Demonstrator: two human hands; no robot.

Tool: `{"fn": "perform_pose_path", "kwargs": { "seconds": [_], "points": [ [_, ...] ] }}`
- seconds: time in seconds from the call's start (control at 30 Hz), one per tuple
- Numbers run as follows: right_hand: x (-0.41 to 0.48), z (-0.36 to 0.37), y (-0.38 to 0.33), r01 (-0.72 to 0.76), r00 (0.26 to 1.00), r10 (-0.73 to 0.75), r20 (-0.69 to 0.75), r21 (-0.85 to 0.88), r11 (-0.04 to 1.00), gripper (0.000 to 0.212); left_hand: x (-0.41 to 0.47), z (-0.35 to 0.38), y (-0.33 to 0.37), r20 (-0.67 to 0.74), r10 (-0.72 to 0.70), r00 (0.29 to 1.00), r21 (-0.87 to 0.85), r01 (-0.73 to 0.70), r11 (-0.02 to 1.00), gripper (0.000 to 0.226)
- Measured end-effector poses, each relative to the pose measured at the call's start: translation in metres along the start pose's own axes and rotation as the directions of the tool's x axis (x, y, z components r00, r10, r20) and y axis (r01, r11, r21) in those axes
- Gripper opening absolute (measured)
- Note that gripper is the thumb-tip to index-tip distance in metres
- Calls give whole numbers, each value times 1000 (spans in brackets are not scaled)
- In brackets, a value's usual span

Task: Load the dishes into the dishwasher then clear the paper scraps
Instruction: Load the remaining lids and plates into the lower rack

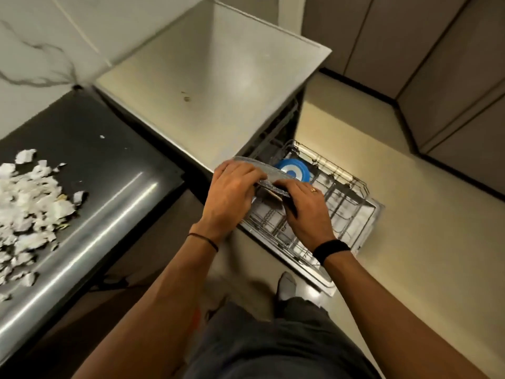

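Midway through the loading step, judging by the rack. Grey plate (270,174) held on edge over the dishwasher's pulled-out lower rack (343,194), taken from both ends. Left grip (235,187) curled over the plate's upper rim at the 10 o'clock end, fingers wrapped across the top. Right grip (303,206) closed on the lower rim at the 4 o'clock end, ring on one finger. Neither grip free. Plate tilted, nearer upright than flat, visible rim running from 10 o'clock to 4 o'clock across the view. Directly beneath plate and both grips: the rack, drawn out above the open door (314,272) and stretching away toward 4 o'clock. Just beside the plate at 2 o'clock, a blue dish (293,169) already standing in the rack's far corner; touching or apart, impossible to tell. Something brownish under the plate between the grips, too hidden to name. Coming move, as a judgement only: straight down, rim kept on its present line, into a slot on the near side of the blue dish. Right grip lower and nearer the wires, so better placed to guide the bottom edge; left grip to steady the top. Risk: rim catching a wire or knocking the blue dish. Well apart at 9 o'clock, paper scraps (30,198) heaped on the dark bench (109,187), the clearing not yet begun. Above the dishwasher, toward 12 o'clock, a pale worktop (213,77).
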State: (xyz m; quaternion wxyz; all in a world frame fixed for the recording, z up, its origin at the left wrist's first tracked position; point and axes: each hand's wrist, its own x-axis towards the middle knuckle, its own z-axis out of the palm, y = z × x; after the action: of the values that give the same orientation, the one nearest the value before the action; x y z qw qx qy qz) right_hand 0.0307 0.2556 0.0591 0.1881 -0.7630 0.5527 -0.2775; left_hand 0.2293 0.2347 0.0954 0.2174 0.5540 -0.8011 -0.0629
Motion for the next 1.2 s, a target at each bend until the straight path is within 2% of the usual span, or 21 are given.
{"fn": "perform_pose_path", "kwargs": {
  "seconds": [0.2,0.5,0.6,0.7,0.83,1.0,1.2],
  "points": [
    [-7,33,39,-174,980,171,104,20,985,38,17,69,-17,148,66,987,-70,-56,996,33],
    [-4,178,113,-371,910,359,206,24,928,44,1,223,-108,283,2,959,-134,38,990,32],
    [2,236,151,-384,897,377,231,-14,923,46,-3,283,-147,315,8,949,-154,43,987,39],
    [10,290,188,-362,897,362,254,-49,931,47,-7,337,-184,313,-4,950,-121,44,992,36],
    [18,342,228,-360,903,373,212,-97,928,48,-6,395,-222,270,57,961,-129,-22,991,29],
    [25,373,252,-388,895,401,196,-101,916,50,-3,436,-243,240,57,969,-98,-34,995,29],
    [41,385,251,-380,901,388,192,-80,922,50,8,438,-257,241,42,970,-74,-25,997,36]
  ]
}}
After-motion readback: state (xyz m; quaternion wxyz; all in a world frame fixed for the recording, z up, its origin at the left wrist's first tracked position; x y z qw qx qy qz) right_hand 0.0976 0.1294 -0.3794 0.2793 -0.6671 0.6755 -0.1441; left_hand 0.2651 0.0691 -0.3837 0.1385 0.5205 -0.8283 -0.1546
